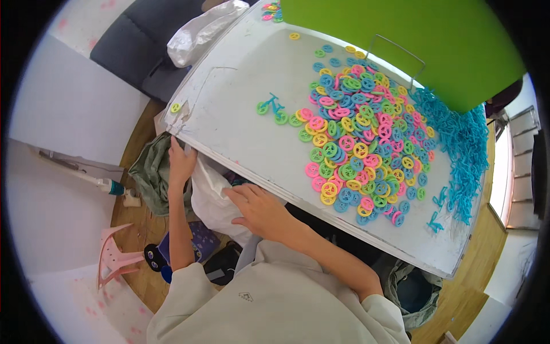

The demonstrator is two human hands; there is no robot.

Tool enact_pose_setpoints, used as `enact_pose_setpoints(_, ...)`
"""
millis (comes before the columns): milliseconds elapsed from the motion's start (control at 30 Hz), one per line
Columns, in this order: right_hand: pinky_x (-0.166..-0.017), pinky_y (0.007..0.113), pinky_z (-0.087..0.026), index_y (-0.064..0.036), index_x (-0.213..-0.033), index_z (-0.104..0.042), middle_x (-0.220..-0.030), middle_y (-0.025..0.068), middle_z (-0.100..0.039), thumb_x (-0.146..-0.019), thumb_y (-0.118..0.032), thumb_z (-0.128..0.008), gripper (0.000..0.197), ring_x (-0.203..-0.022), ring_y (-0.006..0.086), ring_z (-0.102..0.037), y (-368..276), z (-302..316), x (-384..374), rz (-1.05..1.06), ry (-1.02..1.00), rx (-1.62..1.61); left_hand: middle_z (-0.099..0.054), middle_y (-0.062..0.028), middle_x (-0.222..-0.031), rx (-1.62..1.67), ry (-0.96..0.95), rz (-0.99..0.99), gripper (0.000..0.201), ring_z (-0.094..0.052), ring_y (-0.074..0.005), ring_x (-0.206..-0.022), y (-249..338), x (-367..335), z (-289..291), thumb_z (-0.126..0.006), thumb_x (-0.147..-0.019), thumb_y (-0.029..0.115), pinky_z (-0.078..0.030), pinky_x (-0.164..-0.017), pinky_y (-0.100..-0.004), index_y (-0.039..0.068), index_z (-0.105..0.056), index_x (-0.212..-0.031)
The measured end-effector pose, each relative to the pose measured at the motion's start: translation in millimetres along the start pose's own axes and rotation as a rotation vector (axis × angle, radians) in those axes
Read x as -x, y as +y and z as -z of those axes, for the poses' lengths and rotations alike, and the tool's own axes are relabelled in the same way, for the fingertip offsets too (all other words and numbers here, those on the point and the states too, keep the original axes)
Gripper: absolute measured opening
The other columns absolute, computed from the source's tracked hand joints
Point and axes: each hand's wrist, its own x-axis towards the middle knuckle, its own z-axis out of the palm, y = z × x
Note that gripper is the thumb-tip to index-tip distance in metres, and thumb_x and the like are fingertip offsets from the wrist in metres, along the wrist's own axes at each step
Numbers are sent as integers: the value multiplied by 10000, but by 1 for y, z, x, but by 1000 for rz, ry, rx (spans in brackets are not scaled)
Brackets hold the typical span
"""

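Below the table's front left corner, my left hand (182, 163) has its fingers closed at the upper rim of a white plastic bag (209, 186); the exact grip is partly hidden. My right hand (260, 211) reaches over the same bag, fingers stretched to the left and thumb apart, fingertips touching the bag. On the white table (240, 137) stands a toy bicycle (273, 108) with a blue frame and two green wheels. To its right spreads a big heap of small plastic wheels (366, 132) in pink, yellow, green and blue.
Blue bicycle frames (458, 149) are piled at the table's right. A green panel (407, 40) rises behind, with a wire handle (395, 51). A green cloth sack (153, 172) lies left of the bag. A pink stool (114, 258) rests on the floor; a dark chair (143, 43) stands far left.
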Motion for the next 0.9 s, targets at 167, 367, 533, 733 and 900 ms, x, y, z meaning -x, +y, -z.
enact_pose_setpoints(167, -913, 379, -462, -88, -1300, -467, -1171, 104, -557, -782, -202, -712, 584, -1084, 293, -547, -7, 36, 8, -12, 26, -106, -337, -376, -1341, 89, 5, 42, 801, -341, -507, -1232, 14, 4, -4, -580, -868, 194, -289, -1054, -472, -56, -86, -1448)
enact_pose_setpoints(367, -894, 388, -474, -100, -1250, -514, -1141, 97, -574, -810, -165, -679, 474, -1056, 300, -565, -2, 58, 17, -77, 20, -146, -420, -260, -1335, 467, -21, 73, 764, -447, -325, -1162, 20, 24, -4, -515, -903, 127, -362, -979, -391, 39, -35, -1491)
enact_pose_setpoints(533, -922, 385, -461, -63, -1227, -524, -1174, 107, -561, -791, -156, -691, 477, -1104, 297, -541, 1, 28, 25, 30, 30, -77, -594, -95, -1007, 415, -102, 297, 632, -490, -133, -732, 35, 35, 13, -443, -925, 118, -456, -673, -264, 97, -181, -1499)
enact_pose_setpoints(733, -968, 366, -440, -64, -1264, -509, -1279, 149, -509, -741, -164, -730, 577, -1201, 291, -482, 7, -11, 24, -25, 92, 233, -607, -91, -989, 622, 32, 335, 532, -558, -143, -796, -58, 40, 13, -418, -873, 52, -480, -716, -278, 26, -375, -1403)
enact_pose_setpoints(900, -825, 391, -480, -75, -1083, -570, -999, 77, -582, -719, -129, -676, 383, -996, 260, -578, 25, -35, 6, -182, -196, 140, -639, -116, -1077, 1134, 109, 625, 388, -626, -207, -900, -13, 52, 48, -403, -884, 100, -514, -802, -314, -15, -574, -1213)
